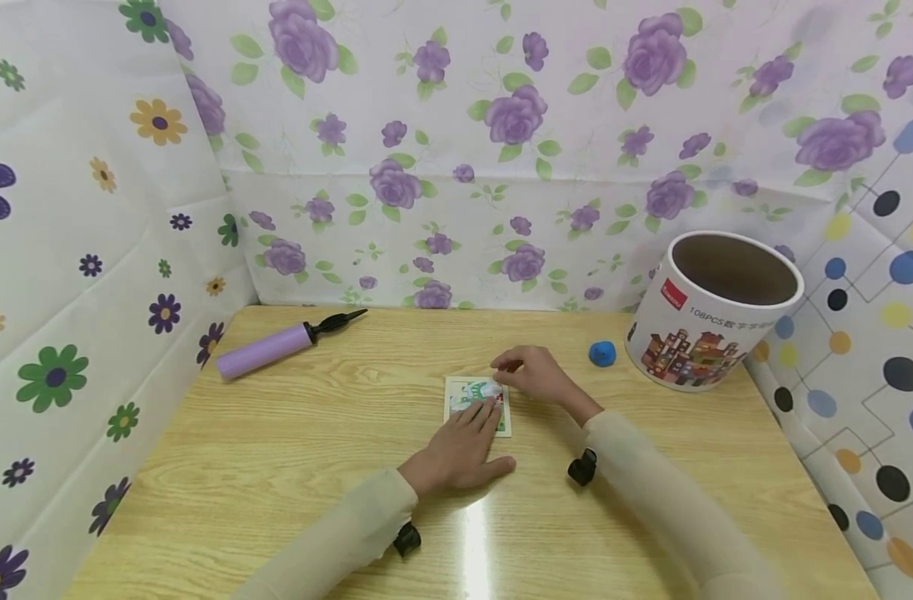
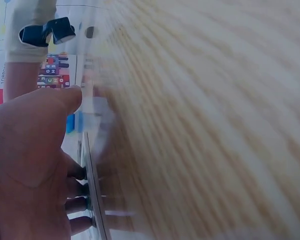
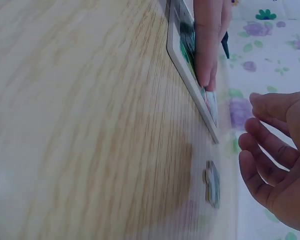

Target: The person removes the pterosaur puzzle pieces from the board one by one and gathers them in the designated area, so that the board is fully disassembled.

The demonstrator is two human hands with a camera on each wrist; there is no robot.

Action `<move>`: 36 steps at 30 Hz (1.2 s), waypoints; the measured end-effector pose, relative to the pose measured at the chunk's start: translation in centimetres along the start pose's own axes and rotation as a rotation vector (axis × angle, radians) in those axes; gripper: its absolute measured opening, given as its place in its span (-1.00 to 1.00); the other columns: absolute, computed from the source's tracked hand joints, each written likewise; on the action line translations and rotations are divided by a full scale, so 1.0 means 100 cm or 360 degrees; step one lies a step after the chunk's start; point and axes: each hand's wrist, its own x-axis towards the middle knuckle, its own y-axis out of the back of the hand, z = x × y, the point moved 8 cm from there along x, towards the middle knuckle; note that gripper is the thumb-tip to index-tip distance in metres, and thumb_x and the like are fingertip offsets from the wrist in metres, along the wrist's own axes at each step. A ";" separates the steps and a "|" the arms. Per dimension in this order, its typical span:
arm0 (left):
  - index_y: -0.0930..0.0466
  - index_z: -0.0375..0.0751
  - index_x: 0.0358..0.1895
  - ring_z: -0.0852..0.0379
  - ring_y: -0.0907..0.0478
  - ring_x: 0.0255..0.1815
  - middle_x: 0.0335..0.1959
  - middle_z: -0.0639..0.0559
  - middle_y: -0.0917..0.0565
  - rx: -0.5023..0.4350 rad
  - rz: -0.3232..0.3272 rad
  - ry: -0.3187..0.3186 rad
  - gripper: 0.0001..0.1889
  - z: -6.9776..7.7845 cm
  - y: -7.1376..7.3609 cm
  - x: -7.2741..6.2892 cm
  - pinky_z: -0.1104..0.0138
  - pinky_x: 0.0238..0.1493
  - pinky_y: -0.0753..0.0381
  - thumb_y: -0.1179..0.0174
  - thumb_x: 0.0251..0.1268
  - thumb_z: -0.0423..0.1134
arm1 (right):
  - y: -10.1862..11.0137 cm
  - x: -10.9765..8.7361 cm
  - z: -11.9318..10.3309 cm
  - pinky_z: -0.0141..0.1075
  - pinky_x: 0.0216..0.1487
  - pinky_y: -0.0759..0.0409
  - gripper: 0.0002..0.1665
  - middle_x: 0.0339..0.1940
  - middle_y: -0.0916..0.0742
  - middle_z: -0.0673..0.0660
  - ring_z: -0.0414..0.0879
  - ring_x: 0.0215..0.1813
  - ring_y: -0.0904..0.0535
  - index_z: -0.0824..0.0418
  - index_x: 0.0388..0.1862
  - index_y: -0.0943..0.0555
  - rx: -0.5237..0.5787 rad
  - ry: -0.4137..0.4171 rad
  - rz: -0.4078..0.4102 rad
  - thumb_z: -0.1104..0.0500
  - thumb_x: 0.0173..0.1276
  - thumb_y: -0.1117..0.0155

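A small jigsaw board [image 1: 467, 392] with a white border and a colourful picture lies flat on the wooden table. My left hand [image 1: 460, 450] rests on its lower part, fingers outstretched across the picture and thumb spread out to the right. By the board's upper right corner hovers my right hand [image 1: 533, 373], its fingers loosely bent. In the right wrist view nothing shows between the thumb and fingers of that hand [image 3: 285, 155]. Loose jigsaw pieces [image 3: 213, 184] lie on the table just past the board's edge; the right hand hides them in the head view.
A purple hand pump [image 1: 269, 350] with a black nozzle lies at the back left. Towards the right sit a blue lump [image 1: 602, 353] and a large white printed bucket [image 1: 707, 333]. Patterned cloth [image 1: 426, 208] borders the table at the back and sides.
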 end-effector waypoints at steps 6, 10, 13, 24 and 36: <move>0.11 -0.31 0.65 -0.13 0.13 0.69 0.69 -0.18 0.12 0.0012 -0.0015 0.0000 -0.03 0.002 0.003 -0.002 -0.01 0.60 -0.08 0.21 0.53 0.40 | -0.013 0.013 -0.008 -0.17 -0.01 -0.67 -0.71 -0.08 -0.79 -0.01 -0.12 -0.03 -0.68 0.14 0.07 -0.77 0.0017 0.0034 -0.0045 0.07 0.45 -0.39; 0.08 -0.32 0.65 -0.12 0.11 0.69 0.69 -0.18 0.09 0.0019 -0.0004 -0.0002 -0.05 0.004 0.006 -0.004 0.01 0.59 -0.10 0.20 0.54 0.38 | -0.022 0.022 -0.012 -0.15 0.02 -0.67 -0.73 -0.08 -0.80 -0.02 -0.11 -0.02 -0.68 0.12 0.04 -0.79 0.0024 0.0030 -0.0076 0.07 0.42 -0.42; 0.08 -0.31 0.65 -0.09 0.10 0.69 0.69 -0.16 0.07 0.0054 0.0004 -0.0005 -0.06 0.004 0.006 -0.004 0.04 0.60 -0.10 0.22 0.55 0.38 | -0.027 0.027 -0.013 -0.14 0.02 -0.68 -0.75 -0.07 -0.80 -0.02 -0.12 -0.04 -0.69 0.10 0.00 -0.80 0.0021 0.0035 -0.0092 0.08 0.39 -0.45; 0.09 -0.32 0.65 -0.07 0.12 0.69 0.69 -0.17 0.06 0.0123 -0.0025 -0.0018 -0.05 0.004 0.006 -0.004 0.08 0.61 -0.06 0.24 0.54 0.40 | -0.041 0.034 -0.017 -0.24 -0.03 -0.68 -0.82 -0.10 -0.77 -0.03 -0.18 -0.08 -0.68 0.03 -0.07 -0.84 -0.0044 0.0166 -0.0204 0.07 0.41 -0.43; 0.11 -0.33 0.65 -0.07 0.13 0.69 0.69 -0.16 0.10 0.0096 -0.0040 -0.0032 -0.08 0.003 0.007 -0.005 0.10 0.62 -0.02 0.23 0.58 0.35 | -0.049 0.035 -0.025 -0.19 -0.03 -0.62 -0.87 -0.12 -0.72 -0.01 -0.15 -0.08 -0.60 0.03 -0.14 -0.85 -0.0124 0.0204 -0.0328 0.09 0.40 -0.44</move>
